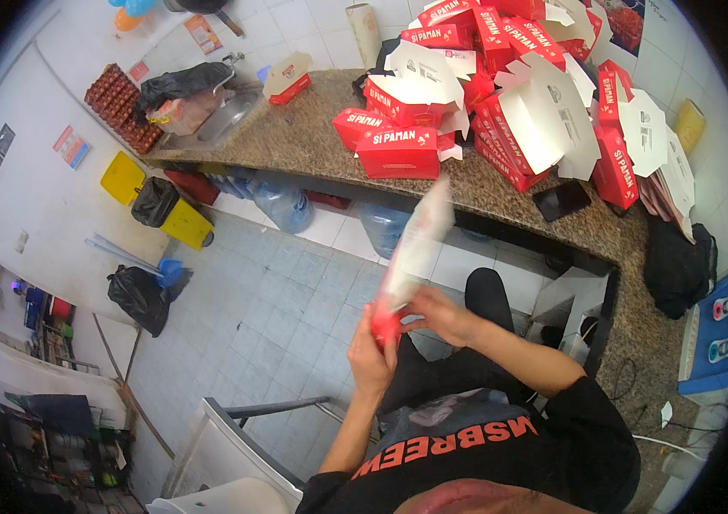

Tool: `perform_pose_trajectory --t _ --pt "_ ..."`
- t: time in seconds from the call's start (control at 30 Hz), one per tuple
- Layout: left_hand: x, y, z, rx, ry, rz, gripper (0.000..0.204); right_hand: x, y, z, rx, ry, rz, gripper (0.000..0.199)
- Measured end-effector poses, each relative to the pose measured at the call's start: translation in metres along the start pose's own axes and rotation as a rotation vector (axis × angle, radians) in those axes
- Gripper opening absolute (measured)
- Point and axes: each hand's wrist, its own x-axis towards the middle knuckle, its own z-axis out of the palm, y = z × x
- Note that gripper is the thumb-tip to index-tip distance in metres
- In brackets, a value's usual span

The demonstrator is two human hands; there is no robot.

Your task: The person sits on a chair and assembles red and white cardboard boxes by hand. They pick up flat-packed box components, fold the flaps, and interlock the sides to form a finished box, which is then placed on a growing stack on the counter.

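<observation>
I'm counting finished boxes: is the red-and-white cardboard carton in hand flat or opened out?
Apparently flat: the carton shows as a narrow strip, though blur hides its folds.

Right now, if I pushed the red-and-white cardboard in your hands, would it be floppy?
The red-and-white cardboard probably feels stiffish: its far end juts out without visibly drooping. It's likely light and bendable, since it looks thin, though blurred.

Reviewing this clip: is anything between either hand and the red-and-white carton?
Nothing visible: the left hand grips the red-and-white carton at its red lower end, and the right hand is right beside that end. Blur hides finer contact.
</observation>
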Motion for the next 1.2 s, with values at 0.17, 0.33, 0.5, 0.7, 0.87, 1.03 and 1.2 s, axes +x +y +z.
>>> perform_pose_trajectory --t 0.17,0.33,0.5,0.7,0.87,1.03,1.2 --pt "-0.003 -0.027 -0.006 0.17 -0.104 0.131 0.061 -0.001 -0.002 -0.02 -0.274 0.252 -0.117 0.037" --pt "-0.013 -0.02 -0.005 0.043 -0.247 -0.107 0.066 -0.009 0.039 -0.02 -0.831 0.472 -0.508 0.04" --pt "-0.019 0.004 0.009 -0.195 -0.212 -0.449 0.07 -0.021 0.106 -0.015 -1.175 0.499 -0.475 0.038" --pt "-0.023 -0.007 0.018 -0.341 -0.055 -0.246 0.078 0.006 0.077 -0.018 -0.505 0.074 -0.085 0.04" --pt "-0.041 -0.06 -0.001 -1.113 -0.303 -0.946 0.067 -0.013 -0.071 -0.008 -1.184 -0.675 -0.027 0.065" --pt "-0.067 -0.103 -0.005 -1.629 -0.668 -1.333 0.072 -0.048 -0.097 -0.002 -1.475 -0.924 -0.038 0.052" --pt "-0.051 -0.108 -0.012 -0.544 -0.953 -1.087 0.077 -0.059 -0.062 -0.014 -1.429 -0.74 -0.25 0.011"
